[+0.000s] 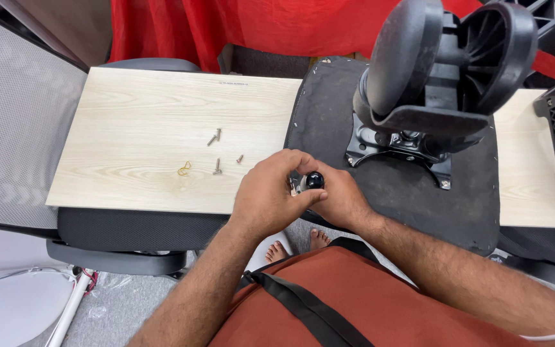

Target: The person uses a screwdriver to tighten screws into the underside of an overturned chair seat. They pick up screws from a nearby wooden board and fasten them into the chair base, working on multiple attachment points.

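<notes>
Tabletop: pale wood-grain laminate, smooth, matt. Screws: bare metal, dull grey sheen. Small ring at 7 o'clock of them: thin, yellowish, material unclear. Knob between the fingers of both hands: black plastic, glossy, smooth. Seat underside: black fabric, matt, slightly fuzzy, stapled at the edge. Mounting plate: black painted metal, semi-gloss. Castor wheels at 12 o'clock: black plastic, matt, dusty. Backdrop: red cloth, creased. Chair back at 9 o'clock: grey mesh.
</notes>
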